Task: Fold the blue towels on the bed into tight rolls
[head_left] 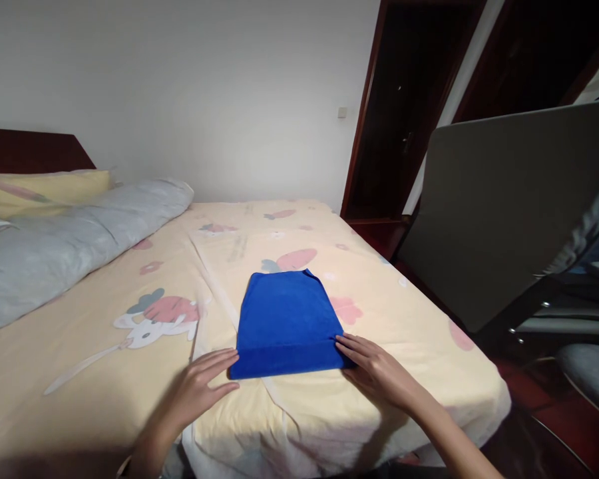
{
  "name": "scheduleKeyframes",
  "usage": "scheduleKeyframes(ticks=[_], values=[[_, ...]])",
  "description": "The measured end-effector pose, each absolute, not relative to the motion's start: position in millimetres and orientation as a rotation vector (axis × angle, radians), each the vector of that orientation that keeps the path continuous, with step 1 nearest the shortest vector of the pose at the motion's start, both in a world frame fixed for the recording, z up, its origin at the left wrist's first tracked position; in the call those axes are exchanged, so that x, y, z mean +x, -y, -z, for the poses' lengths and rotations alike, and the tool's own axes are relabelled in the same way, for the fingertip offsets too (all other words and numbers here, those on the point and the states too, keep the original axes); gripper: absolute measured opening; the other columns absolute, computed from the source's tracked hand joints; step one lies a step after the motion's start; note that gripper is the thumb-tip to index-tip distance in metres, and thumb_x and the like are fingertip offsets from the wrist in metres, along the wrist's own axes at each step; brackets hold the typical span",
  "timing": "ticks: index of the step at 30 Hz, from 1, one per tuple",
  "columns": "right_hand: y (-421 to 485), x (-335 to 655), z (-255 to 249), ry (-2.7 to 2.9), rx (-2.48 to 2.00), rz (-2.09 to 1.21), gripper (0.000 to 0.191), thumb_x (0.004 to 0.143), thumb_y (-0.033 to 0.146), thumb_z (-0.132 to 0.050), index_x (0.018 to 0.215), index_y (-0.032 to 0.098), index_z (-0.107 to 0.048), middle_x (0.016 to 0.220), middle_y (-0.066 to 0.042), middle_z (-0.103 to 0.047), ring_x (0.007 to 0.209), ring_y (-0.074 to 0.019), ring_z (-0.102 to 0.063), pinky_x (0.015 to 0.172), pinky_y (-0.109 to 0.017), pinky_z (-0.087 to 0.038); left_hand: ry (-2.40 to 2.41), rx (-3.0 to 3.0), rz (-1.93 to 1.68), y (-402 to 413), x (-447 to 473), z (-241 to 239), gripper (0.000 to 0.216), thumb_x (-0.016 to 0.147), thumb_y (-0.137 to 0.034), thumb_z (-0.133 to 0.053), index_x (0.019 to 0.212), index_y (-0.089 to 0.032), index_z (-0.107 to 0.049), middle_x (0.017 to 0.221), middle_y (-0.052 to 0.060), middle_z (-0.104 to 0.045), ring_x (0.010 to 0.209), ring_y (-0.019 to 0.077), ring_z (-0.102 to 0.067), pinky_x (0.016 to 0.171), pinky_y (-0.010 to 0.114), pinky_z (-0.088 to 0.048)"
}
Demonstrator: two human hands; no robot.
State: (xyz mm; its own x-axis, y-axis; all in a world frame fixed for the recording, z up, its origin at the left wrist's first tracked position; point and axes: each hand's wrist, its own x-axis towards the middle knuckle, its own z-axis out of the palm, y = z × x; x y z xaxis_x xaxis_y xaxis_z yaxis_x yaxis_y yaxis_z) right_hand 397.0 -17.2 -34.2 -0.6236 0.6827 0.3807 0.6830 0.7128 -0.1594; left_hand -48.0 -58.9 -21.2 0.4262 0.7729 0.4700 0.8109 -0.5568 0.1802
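Observation:
A blue cloth (289,313) lies folded flat on the bed, its near edge turned over into a wide band. At the band's left end, my left hand (202,382) touches the edge with outstretched fingertips, the thumb held apart below them. My right hand (374,369) rests its straight fingers on the band's right end, where the cloth dents slightly. Its thumb is partly hidden beneath the hand near the cloth's corner. The cloth's far right corner is a little raised.
The bed (419,346) has a yellow sheet printed with carrots and rabbits. A rolled grey quilt (80,239) and a yellow pillow (54,189) lie at the left. A large dark panel (504,206) stands beside the bed at right, with a dark door (404,100) behind.

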Motion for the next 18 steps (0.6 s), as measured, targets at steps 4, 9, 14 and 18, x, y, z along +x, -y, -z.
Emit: scheduleKeyframes(ticks=[4,9,14,18], values=[[12,394,36,2.489,-1.067,-0.042,0.052,0.090,0.015,-0.061,0.142,0.020,-0.059,0.141,-0.009,-0.060,0.127,-0.0298,-0.061,0.108,-0.046,-0.053,1.325,-2.605,0.615,50,-32,27,0.041,0.092,-0.032,-0.066,0.133,-0.029,-0.066,0.139,0.001,-0.066,0.126,0.0245,-0.064,0.109,0.039,-0.054],[10,394,32,2.435,-1.112,-0.183,0.055,0.085,0.009,-0.056,0.138,0.020,-0.063,0.139,-0.009,-0.062,0.126,-0.0287,-0.062,0.108,-0.044,-0.053,1.396,-2.675,0.676,45,-28,30,0.049,0.084,-0.013,-0.057,0.130,-0.027,-0.068,0.135,-0.001,-0.069,0.120,0.0207,-0.068,0.107,0.034,-0.054],[4,397,20,2.210,-1.254,-0.645,0.048,0.091,0.021,-0.054,0.138,0.023,-0.062,0.130,-0.006,-0.069,0.115,-0.0273,-0.068,0.099,-0.038,-0.056,1.835,-2.714,0.880,39,-28,23,0.036,0.088,-0.024,-0.056,0.120,-0.027,-0.073,0.122,0.003,-0.076,0.109,0.0206,-0.072,0.100,0.034,-0.058],[-16,393,19,1.901,-1.302,-0.920,0.047,0.095,0.039,-0.055,0.136,0.017,-0.062,0.116,-0.009,-0.075,0.104,-0.0269,-0.071,0.090,-0.035,-0.057,2.222,-2.608,1.216,22,-25,21,0.042,0.092,-0.048,-0.055,0.122,-0.022,-0.069,0.104,0.005,-0.079,0.093,0.0211,-0.074,0.085,0.031,-0.060]])
